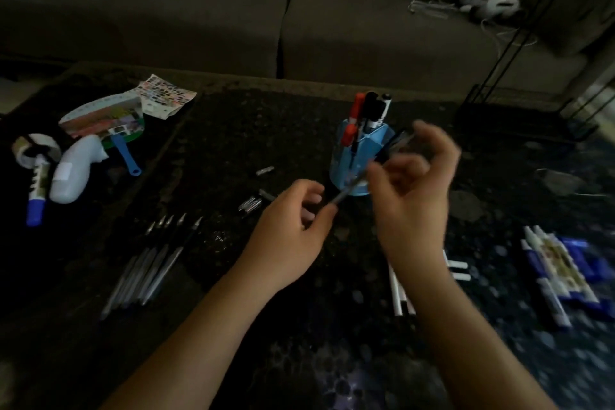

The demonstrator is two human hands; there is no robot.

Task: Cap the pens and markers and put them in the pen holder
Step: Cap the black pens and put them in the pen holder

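Note:
A blue pen holder [357,176] stands mid-table with red and black markers [367,110] upright in it. Both hands hold one slim clear pen [352,185] in front of the holder. My left hand [296,220] pinches its lower end. My right hand [416,176] grips its upper end, where a dark cap [394,143] sits, blurred. Several uncapped clear pens [153,260] lie in a row at the left. Loose caps [256,201] lie near my left hand. White markers [402,296] lie under my right forearm.
At the far right lies a blue pack of markers [562,273]. At the left are a tape roll [33,150], a white bottle [78,173], a blue-capped marker [36,200] and printed papers [133,106]. A sofa [299,17] runs behind the table.

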